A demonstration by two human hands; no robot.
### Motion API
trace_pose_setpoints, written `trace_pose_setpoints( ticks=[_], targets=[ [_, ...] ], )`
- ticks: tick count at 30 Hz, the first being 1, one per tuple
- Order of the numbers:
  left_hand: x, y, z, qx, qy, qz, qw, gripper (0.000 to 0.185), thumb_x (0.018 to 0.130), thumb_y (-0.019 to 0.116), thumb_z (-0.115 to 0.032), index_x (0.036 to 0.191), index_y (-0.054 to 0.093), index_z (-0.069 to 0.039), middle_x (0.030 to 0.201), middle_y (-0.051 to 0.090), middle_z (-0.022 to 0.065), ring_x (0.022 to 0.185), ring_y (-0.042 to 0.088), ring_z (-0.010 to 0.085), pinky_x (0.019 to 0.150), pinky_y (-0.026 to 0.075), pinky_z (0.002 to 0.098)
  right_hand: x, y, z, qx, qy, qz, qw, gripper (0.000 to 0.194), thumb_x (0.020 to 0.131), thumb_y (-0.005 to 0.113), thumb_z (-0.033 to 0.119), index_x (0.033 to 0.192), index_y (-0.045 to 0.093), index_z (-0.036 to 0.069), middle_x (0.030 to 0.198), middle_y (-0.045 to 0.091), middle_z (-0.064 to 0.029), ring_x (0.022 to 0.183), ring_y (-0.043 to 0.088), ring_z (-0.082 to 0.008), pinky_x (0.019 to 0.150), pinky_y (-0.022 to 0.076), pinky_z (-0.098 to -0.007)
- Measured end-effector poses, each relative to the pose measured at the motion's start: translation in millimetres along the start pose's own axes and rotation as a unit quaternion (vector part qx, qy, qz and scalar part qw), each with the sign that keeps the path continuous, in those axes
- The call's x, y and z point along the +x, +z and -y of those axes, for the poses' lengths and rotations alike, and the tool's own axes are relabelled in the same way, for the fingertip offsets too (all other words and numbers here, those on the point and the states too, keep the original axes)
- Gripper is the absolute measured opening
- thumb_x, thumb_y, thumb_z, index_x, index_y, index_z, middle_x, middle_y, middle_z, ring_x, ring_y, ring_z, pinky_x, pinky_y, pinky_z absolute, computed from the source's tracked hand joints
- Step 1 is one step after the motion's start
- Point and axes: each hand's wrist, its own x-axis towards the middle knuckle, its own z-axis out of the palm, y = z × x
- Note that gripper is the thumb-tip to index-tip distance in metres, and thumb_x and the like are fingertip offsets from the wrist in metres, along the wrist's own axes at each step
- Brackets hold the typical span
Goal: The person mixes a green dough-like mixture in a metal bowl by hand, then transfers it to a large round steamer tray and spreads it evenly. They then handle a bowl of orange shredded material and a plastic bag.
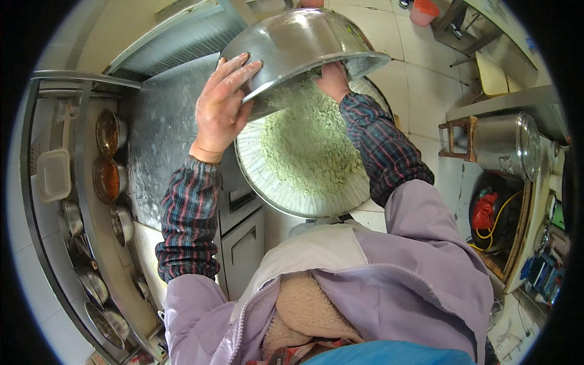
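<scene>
A large stainless steel bowl (292, 52) is tipped on its side over a round woven steamer basket (255, 169). Pale green, floury crumbs (310, 150) cover much of the basket's bottom, with a powdery haze above them. My left hand (223, 98), dusted with flour, lies against the bowl's outer wall near its rim, thumb bent under the edge. Reaching inside the bowl's mouth, my right hand (333, 80) is partly hidden; its fingertips and whatever they touch cannot be made out. Checked sleeve covers are on both forearms.
A floury metal worktop (155, 137) adjoins the basket on the left, beside shelves with metal bowls of seasonings (107, 180). On the right, a lidded steel pot (502, 146) is near a wooden stool (458, 139). A red bucket (424, 13) stands at the back on the tiled floor.
</scene>
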Motion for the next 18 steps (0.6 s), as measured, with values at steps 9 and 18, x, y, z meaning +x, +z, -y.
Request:
trace_pose_setpoints(
  ticks=[9, 18],
  targets=[
    [8, -8, -9, -0.002, 0.053, -0.007, 0.999, 0.020, 0.059, 0.062, 0.012, 0.064, 0.044, 0.004, 0.109, 0.061, 0.0162, 0.109, 0.054, 0.0391, 0.097, 0.038, 0.0528, -5, 64, 26, 0.057, -0.085, 0.002, 0.995, 0.051, 0.076, 0.056, 0.023, 0.123, 0.051, 0.005, 0.126, 0.047, -0.0210, 0.121, 0.039, -0.0358, 0.103, 0.0275, -0.0448],
    [10, -18, -25, -0.033, 0.059, 0.032, 0.997, 0.030, 0.061, 0.058, 0.013, 0.090, 0.054, 0.006, 0.106, 0.062, 0.0158, 0.110, 0.054, 0.0383, 0.099, 0.036, 0.0536, -5, 37, 61, 0.026, -0.083, 0.058, 0.994, 0.049, 0.074, 0.056, 0.021, 0.121, 0.053, 0.008, 0.123, 0.050, -0.0176, 0.119, 0.041, -0.0334, 0.101, 0.0282, -0.0495]
  ],
)
